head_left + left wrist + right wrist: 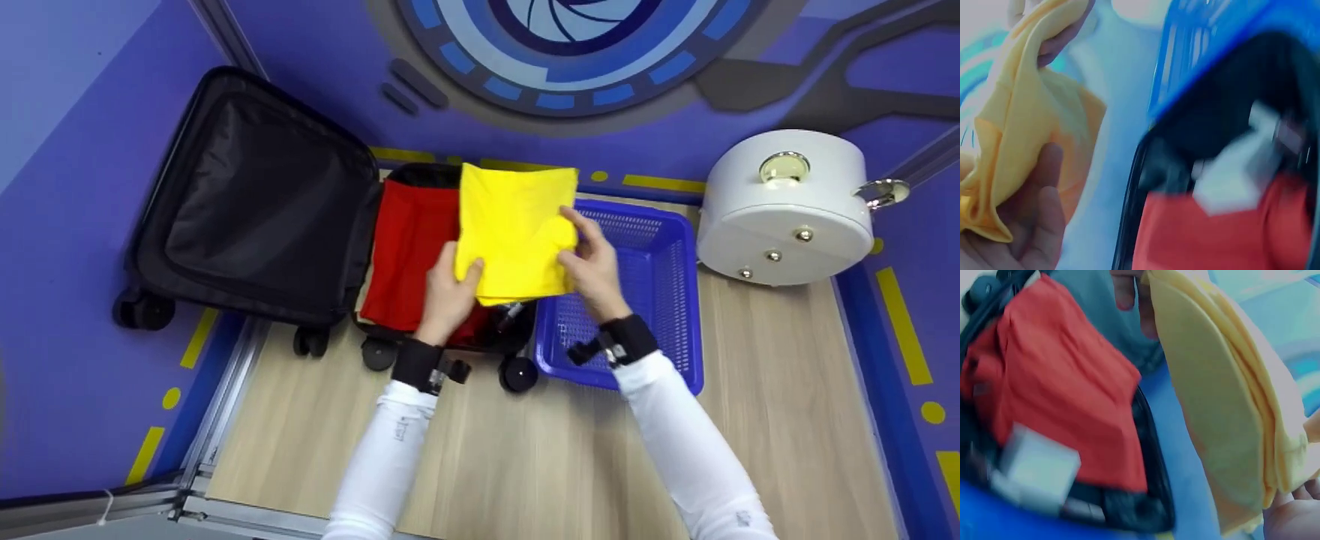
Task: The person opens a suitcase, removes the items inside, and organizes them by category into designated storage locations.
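A folded yellow cloth [517,225], its layers showing along one edge in the right wrist view, is held up between both hands over the suitcase. My left hand [448,296] grips its lower left edge, thumb on the front and fingers behind. At the right edge, my right hand [596,266] pinches it between thumb and fingers. Below lies the open black suitcase [424,174], with a folded red cloth [411,255] spread inside its left part. A white box-like item [1041,464], blurred, sits beside the red cloth in the right wrist view.
The suitcase lid [274,202] leans open at the left. A blue plastic basket [694,300] stands right of the suitcase, under my right forearm. Farther right is a white rounded case [784,210] with gold fittings. Blue-purple panels [300,45] border the wooden floor [525,450].
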Motion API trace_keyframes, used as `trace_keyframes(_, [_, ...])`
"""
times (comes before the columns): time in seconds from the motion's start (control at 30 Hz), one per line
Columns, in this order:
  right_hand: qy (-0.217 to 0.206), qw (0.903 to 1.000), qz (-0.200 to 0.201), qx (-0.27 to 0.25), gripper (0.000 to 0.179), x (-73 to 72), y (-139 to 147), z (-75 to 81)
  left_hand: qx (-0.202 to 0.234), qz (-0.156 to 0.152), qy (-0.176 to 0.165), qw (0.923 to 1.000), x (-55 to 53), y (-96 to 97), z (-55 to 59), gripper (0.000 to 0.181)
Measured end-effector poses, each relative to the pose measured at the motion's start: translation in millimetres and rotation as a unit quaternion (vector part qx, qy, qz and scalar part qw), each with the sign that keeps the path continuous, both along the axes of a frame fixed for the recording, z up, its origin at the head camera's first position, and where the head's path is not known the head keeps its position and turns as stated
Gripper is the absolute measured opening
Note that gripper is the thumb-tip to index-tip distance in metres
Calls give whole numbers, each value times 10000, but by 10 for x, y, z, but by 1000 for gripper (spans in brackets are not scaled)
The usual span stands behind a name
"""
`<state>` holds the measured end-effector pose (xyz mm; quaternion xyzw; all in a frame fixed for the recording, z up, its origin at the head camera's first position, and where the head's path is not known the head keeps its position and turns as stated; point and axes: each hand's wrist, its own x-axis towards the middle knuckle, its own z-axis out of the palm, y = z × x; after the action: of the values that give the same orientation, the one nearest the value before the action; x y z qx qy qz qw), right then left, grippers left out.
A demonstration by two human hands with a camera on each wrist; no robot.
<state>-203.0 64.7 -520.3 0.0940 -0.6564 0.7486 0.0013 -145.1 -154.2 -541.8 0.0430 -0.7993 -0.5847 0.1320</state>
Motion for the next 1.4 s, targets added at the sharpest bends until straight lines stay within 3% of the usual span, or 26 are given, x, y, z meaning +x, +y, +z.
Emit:
trace_keyframes(0.17, [191, 9991, -185, 323, 71, 130, 569, -75, 38, -841, 144, 9963, 13, 414, -82, 27])
trace_keyframes(0.4, [53, 9972, -361, 655, 69, 183, 1118, -377, -410, -1697, -204, 9844, -9, 809, -349, 50])
trace_keyframes(0.57, [-370, 9894, -338, 1361, 71, 135, 1272, -570, -1197, -2015, -262, 9718, -54, 960, -534, 44])
trace_keyframes(0.7, [-652, 9738, -169, 2170, 75, 72, 1299, -663, -1867, -2049, -598, 9589, -107, 1049, -594, 45])
trace_keyframes(0.8, [-1082, 9490, 174, 2956, 79, 29, 1353, -713, -2379, -2221, -1005, 9402, -129, 1132, -596, 56])
trace_keyframes(0.87, [-1432, 9288, 446, 3389, 82, 18, 1395, -754, -2764, -2457, -1295, 9200, -114, 1193, -588, 68])
trace_keyframes(0.93, [-1785, 9111, 677, 3653, 86, 38, 1430, -798, -3267, -2768, -1532, 8906, -72, 1254, -580, 76])
trace_keyframes(1.0, [-2011, 8993, 841, 3790, 85, 71, 1449, -843, -3852, -3029, -1622, 8565, -13, 1309, -586, 71])
trace_keyframes(1.07, [-2114, 8901, 1003, 3911, 81, 119, 1457, -877, -4413, -3173, -1658, 8229, 45, 1354, -598, 55])
trace_keyframes(1.13, [-2119, 8796, 1221, 4081, 75, 166, 1442, -899, -4818, -3182, -1650, 7996, 85, 1385, -612, 34])
trace_keyframes(1.17, [-2112, 8744, 1321, 4165, 73, 187, 1427, -911, -4932, -3174, -1676, 7924, 97, 1394, -618, 27])
trace_keyframes(1.23, [-2143, 8610, 1500, 4361, 72, 223, 1389, -929, -5014, -3155, -1778, 7858, 108, 1401, -626, 21])
trace_keyframes(1.3, [-2269, 8495, 1580, 4494, 67, 245, 1343, -957, -4968, -3159, -1881, 7862, 106, 1399, -629, 20])
trace_keyframes(1.4, [-2463, 8349, 1523, 4681, 47, 253, 1283, -988, -4809, -3193, -1931, 7935, 99, 1390, -629, 22])
